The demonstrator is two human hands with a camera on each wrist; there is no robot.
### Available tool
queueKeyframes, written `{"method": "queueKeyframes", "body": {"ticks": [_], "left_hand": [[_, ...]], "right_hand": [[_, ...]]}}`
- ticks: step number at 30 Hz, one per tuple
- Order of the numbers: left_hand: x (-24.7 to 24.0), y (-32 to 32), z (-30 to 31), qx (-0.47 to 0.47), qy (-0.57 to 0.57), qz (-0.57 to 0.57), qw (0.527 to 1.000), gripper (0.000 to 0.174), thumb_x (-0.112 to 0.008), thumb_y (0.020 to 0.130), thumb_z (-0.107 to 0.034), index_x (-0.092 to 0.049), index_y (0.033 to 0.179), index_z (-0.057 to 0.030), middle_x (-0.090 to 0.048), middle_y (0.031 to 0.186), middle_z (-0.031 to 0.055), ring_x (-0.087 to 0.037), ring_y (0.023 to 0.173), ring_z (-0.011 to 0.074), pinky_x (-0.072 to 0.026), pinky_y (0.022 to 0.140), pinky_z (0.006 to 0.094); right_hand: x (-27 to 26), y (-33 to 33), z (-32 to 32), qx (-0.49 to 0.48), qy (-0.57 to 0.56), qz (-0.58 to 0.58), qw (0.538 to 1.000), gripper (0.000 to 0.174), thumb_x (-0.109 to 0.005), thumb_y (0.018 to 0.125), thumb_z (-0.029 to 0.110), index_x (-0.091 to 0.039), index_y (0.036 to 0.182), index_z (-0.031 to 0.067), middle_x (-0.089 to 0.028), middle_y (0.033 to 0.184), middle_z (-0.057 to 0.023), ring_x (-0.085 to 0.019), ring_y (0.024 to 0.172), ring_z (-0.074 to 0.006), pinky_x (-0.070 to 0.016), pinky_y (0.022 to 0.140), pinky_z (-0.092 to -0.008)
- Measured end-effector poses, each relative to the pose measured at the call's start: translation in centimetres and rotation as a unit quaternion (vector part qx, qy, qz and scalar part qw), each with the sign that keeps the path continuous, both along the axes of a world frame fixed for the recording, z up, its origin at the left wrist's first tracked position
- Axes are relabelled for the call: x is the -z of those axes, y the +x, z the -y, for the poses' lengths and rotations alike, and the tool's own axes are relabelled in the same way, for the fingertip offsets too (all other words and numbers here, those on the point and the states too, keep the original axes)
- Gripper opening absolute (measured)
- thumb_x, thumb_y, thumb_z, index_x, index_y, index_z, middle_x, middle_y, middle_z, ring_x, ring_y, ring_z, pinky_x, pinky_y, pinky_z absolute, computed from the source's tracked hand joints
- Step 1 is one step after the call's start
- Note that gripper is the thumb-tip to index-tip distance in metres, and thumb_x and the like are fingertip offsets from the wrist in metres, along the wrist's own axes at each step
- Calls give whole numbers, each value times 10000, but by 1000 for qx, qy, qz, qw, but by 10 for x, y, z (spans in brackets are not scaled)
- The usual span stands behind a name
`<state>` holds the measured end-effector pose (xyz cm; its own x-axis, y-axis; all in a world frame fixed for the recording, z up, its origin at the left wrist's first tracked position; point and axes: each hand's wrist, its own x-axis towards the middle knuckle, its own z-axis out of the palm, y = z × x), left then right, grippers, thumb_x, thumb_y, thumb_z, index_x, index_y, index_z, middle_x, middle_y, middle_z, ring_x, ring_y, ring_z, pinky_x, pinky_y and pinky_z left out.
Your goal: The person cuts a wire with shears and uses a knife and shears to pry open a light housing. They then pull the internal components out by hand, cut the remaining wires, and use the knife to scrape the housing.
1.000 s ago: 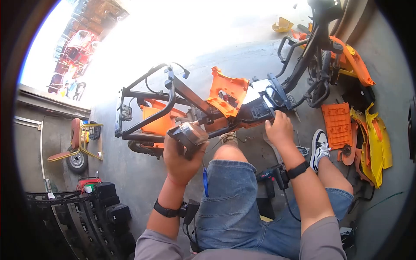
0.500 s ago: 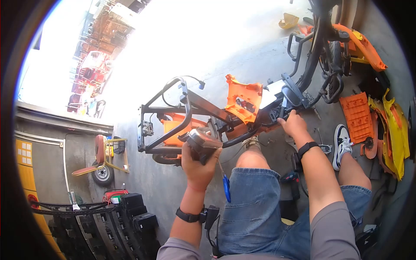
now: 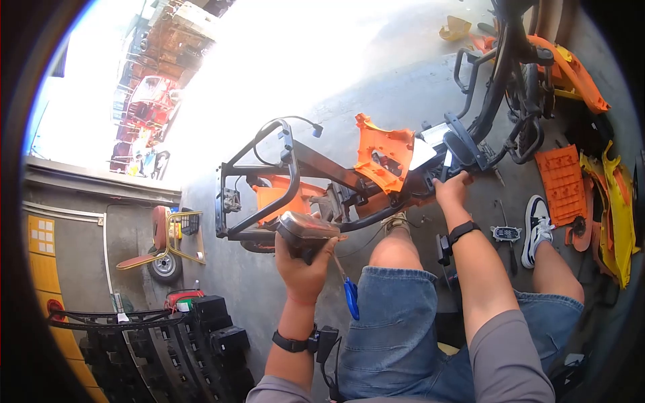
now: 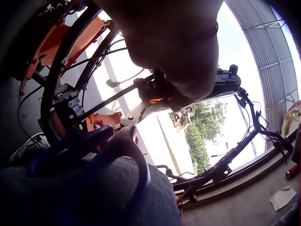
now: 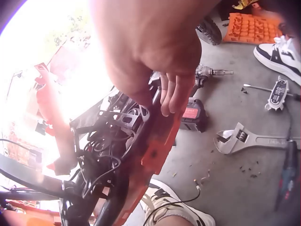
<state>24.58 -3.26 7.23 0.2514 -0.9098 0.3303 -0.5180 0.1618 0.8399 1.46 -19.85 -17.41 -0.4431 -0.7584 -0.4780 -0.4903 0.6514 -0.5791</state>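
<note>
In the head view my left hand (image 3: 301,270) grips a dark lamp-like unit with a clear lens (image 3: 308,230), beside the black tubular frame (image 3: 295,176). A blue-handled tool (image 3: 351,295) hangs below that hand. My right hand (image 3: 452,191) reaches to the middle of the frame, by a dark part (image 3: 458,146); in the right wrist view that hand (image 5: 155,70) has its fingers bent down over the frame's edge, and what they hold is hidden. An orange panel (image 3: 384,153) lies across the frame between the hands.
Yellow panels (image 3: 615,215) and an orange grid panel (image 3: 561,185) lie at the right. An adjustable wrench (image 5: 240,139) and a small display unit (image 5: 277,94) are on the floor. A chair (image 3: 161,235) and black parts (image 3: 161,349) stand at the left.
The head view has shifted, so the frame and hands appear further right than a second ago. The lamp-like unit is tilted differently in my left hand. My right hand stays at the frame's middle.
</note>
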Motion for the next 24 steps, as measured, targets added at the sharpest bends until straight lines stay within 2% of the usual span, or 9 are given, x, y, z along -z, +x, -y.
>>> {"method": "queueKeyframes", "body": {"ticks": [4,6,8,11,15,17,19,22,24], "left_hand": [[1,2,-3,-18,16,-19,1000,607,-792,788,111,-479,1300,20,-658,1235,186,-698,1077,252,-592,922,362],[3,4,-4,-29,23,-8,999,618,-797,784,109,-480,1306,19,-659,1238,183,-698,1081,248,-592,920,355],[2,1,-1,-18,15,-26,999,629,-806,777,105,-482,1310,21,-659,1245,183,-698,1080,243,-592,918,350],[2,-1,-1,-11,19,-41,999,644,-811,770,104,-475,1313,24,-658,1252,181,-696,1087,238,-593,912,346],[-1,-9,-3,-7,10,-70,998,637,-808,777,99,-465,1309,25,-656,1253,178,-686,1105,235,-589,913,341],[-4,-15,-5,8,4,-53,999,620,-803,785,96,-466,1300,22,-655,1255,178,-683,1103,233,-584,915,338],[-7,-22,-6,20,-4,-37,999,603,-799,793,93,-466,1290,19,-654,1257,178,-681,1102,230,-578,917,335],[-10,-26,-9,36,-26,-39,998,543,-765,821,93,-470,1270,11,-661,1218,153,-675,1084,217,-570,915,327],[-12,-23,-7,57,-42,-13,997,519,-748,832,82,-472,1264,2,-657,1168,116,-669,1072,206,-566,911,319]], "right_hand": [[9,7,0,-7,17,-8,1000,786,-759,868,159,-222,1415,-13,-588,1295,-359,-634,1160,-471,-535,988,-486],[7,-4,-6,-34,18,15,999,553,-596,885,-5,-321,1364,-33,-659,1164,-317,-691,1061,-426,-568,900,-509],[-45,-22,-17,-30,107,223,968,413,-575,892,15,-422,1272,-33,-684,1006,-213,-725,891,-320,-594,792,-503],[-101,-53,-46,-53,213,441,870,199,-495,888,23,-553,1078,30,-632,814,-94,-620,655,-184,-546,631,-376],[-182,-41,-85,-154,59,511,844,94,-608,894,99,-597,983,67,-628,822,-41,-559,641,-123,-472,595,-315],[-226,-10,-99,-184,-19,554,812,242,-743,914,276,-641,972,65,-587,809,16,-515,660,-73,-445,599,-274],[-257,17,-109,-248,-113,498,823,250,-777,902,273,-669,939,50,-583,811,18,-503,777,-52,-424,678,-230],[-282,42,-116,-262,-237,479,804,483,-821,859,253,-643,1224,-7,-625,1064,-87,-613,984,-149,-522,849,-300],[-296,40,-114,-268,-235,531,769,555,-837,836,252,-620,1278,-4,-605,1139,-118,-622,1029,-187,-521,895,-317]]}}
